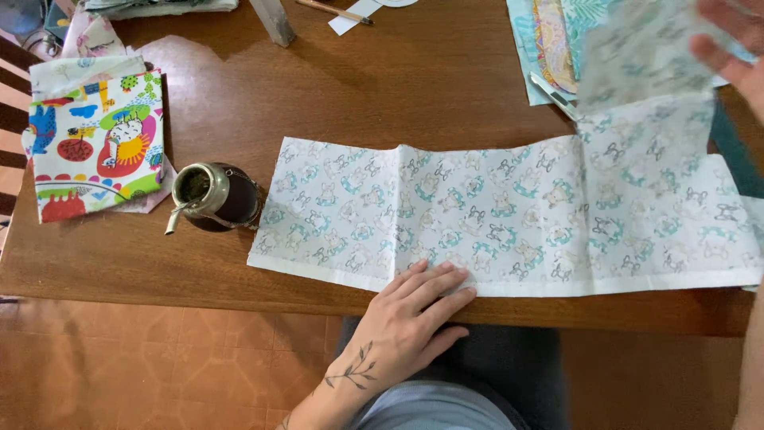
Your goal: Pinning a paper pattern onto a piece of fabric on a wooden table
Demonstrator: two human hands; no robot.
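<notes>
The long strip of pale printed fabric (509,215) lay flat across the wooden table (398,87), its near edge along the table's front. My left hand (414,314) rested open on that near edge, fingers spread flat and pressing the cloth down, gripping nothing. My right hand (732,40), blurred at the top right corner, lifted the strip's far end off the table; how the fingers closed on it I could not tell. Just left of the strip stood a gourd cup (213,197) with a metal straw. Further left lay a bright folded cloth (95,143), and more patterned fabrics (549,40) lay at the far right.
</notes>
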